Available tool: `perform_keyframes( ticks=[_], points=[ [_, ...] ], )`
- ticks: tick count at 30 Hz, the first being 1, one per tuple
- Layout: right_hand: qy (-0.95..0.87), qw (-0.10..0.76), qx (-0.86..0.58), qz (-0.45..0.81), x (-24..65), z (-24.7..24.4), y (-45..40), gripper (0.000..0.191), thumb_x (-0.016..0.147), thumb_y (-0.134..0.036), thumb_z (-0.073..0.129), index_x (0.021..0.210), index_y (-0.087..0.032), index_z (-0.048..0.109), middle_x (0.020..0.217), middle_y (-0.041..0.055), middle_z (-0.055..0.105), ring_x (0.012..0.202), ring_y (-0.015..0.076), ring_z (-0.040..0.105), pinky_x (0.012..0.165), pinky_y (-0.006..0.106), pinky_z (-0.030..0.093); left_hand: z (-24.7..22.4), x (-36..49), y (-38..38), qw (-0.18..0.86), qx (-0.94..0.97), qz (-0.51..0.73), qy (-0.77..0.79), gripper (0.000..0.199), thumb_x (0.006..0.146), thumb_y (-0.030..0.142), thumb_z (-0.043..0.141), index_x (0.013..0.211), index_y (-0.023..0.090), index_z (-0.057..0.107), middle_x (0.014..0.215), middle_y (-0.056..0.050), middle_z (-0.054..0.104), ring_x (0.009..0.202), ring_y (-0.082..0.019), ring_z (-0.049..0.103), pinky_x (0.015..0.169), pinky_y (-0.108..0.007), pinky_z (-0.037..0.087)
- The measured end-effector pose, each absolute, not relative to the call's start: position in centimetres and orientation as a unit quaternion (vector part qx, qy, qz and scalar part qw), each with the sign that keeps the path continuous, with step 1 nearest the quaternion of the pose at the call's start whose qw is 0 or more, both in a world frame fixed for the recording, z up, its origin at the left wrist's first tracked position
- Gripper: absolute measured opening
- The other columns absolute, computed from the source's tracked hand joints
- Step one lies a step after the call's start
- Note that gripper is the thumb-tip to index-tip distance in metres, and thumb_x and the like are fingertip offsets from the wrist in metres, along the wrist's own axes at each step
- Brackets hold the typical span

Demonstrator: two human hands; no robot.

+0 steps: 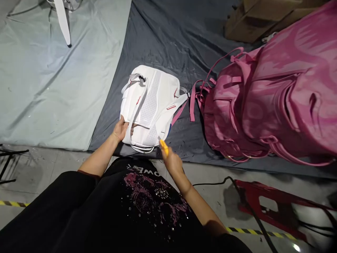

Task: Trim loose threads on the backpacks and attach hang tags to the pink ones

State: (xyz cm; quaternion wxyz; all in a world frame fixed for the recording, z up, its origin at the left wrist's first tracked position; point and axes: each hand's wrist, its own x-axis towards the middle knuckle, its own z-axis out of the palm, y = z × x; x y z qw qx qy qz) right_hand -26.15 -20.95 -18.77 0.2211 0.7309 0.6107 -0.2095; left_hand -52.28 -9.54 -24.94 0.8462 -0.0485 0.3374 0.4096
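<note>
White backpack (151, 105) lies on the grey cloth (158, 42), straps up, left of the large pink bag (263, 91). The left hand (121, 129) pinches its lower left edge, fingers under 1 strap; the right hand (171, 160) grips a yellow-handled tool (164, 147) at its lower right.

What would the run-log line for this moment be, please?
left hand: holding white backpack | right hand: gripping yellow tool at backpack's near end | surface: dark cloth | rightward: pink luggage
</note>
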Motion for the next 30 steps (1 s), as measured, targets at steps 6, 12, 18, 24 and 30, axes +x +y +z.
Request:
perform_keyframes(
  ticks=[6,12,18,24,30],
  points=[
    [0.564,0.19,0.782,-0.184,-25.7,-20.2,-19.8,0.043,0.106,-0.047,0.033,0.127,-0.016,0.055,0.096,0.0138,0.074,0.088,0.026,0.072,0.069,0.029,0.042,-25.9,-52.1,-8.3,0.875,-0.055,0.354,0.324,0.095,0.085,0.087,0.022,0.108,0.007,0.068,0.073,-0.015,0.069,0.039,-0.012,0.045,0.037,-0.027,0.04],
    [0.55,0.212,0.78,-0.211,-26.0,-21.0,-17.6,0.044,0.106,-0.047,0.033,0.126,-0.014,0.053,0.102,0.0173,0.073,0.093,0.0275,0.072,0.073,0.03,0.046,-25.6,-51.1,-7.6,0.878,-0.047,0.352,0.322,0.103,0.082,0.091,0.016,0.108,0.007,0.068,0.083,-0.017,0.073,0.039,-0.008,0.037,0.037,-0.024,0.037],
    [0.55,0.184,0.79,-0.197,-25.2,-19.4,-19.4,0.045,0.105,-0.049,0.033,0.126,-0.015,0.054,0.098,0.0149,0.074,0.091,0.0278,0.072,0.07,0.03,0.044,-25.3,-51.5,-7.6,0.865,-0.031,0.379,0.329,0.099,0.085,0.087,0.014,0.112,0.01,0.069,0.094,-0.018,0.074,0.041,-0.008,0.039,0.04,-0.026,0.039],
    [0.527,0.167,0.804,-0.22,-25.2,-18.6,-22.8,0.044,0.105,-0.046,0.034,0.125,-0.015,0.057,0.099,0.0137,0.074,0.091,0.0265,0.072,0.07,0.029,0.044,-25.1,-51.6,-7.6,0.86,-0.012,0.385,0.335,0.097,0.084,0.088,0.018,0.115,0.009,0.067,0.088,-0.017,0.073,0.08,-0.027,0.069,0.082,-0.048,0.06],
    [0.49,0.136,0.827,-0.238,-26.6,-19.7,-22.1,0.045,0.105,-0.047,0.033,0.126,-0.016,0.058,0.1,0.0128,0.075,0.094,0.0274,0.072,0.072,0.03,0.045,-25.1,-51.9,-7.6,0.876,0.066,0.369,0.302,0.093,0.089,0.084,0.018,0.129,0.011,0.06,0.122,-0.022,0.069,0.132,-0.037,0.056,0.097,-0.053,0.056]
  ],
)
